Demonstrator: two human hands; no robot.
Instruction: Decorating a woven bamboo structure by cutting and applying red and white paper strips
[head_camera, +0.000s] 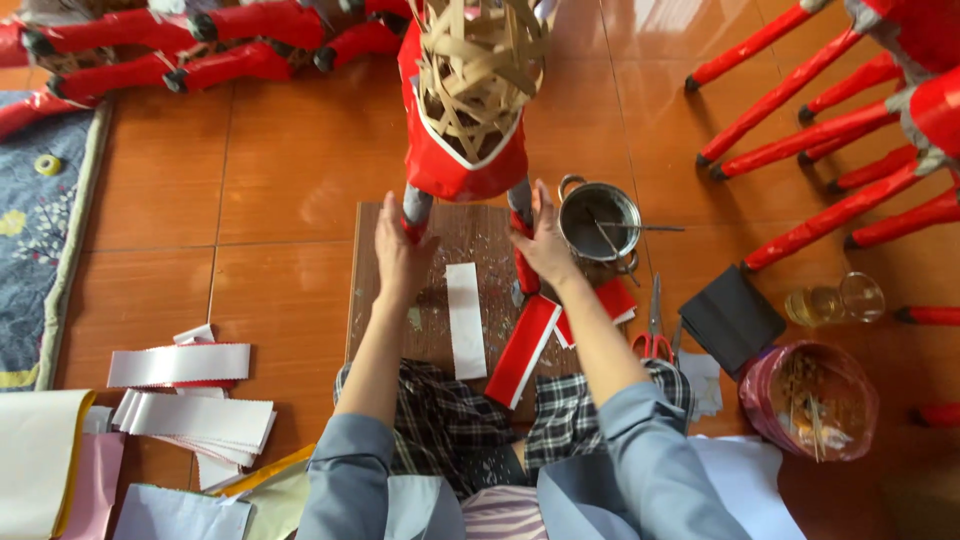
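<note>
Left hand: I see my left hand (398, 255) closed around the left leg (414, 212) of the figure, low down where the red wrapping ends; the fingers are curled on it, not spread.
Right hand: my right hand (545, 240) grips the right leg (521, 232) in the same way, fingers wrapped on the red part, thumb side toward me.
Figure: a woven bamboo frame (478, 75), partly covered with red paper (455, 165), stands upright on its two legs between both hands.
Board: the legs stand on a wooden board (366, 300) on the tiled floor, just in front of my knees.
On the board: a white paper strip (465, 320) lies in the middle; a red paper strip (522, 350) lies tilted beside it, near my right forearm.
Right side: a small metal pot (598, 222) is just beside my right hand, and scissors with red handles (653, 335) lie near it.
Left side: stacks of white fringed paper (185, 390) lie on the floor, well apart from the hands.
</note>
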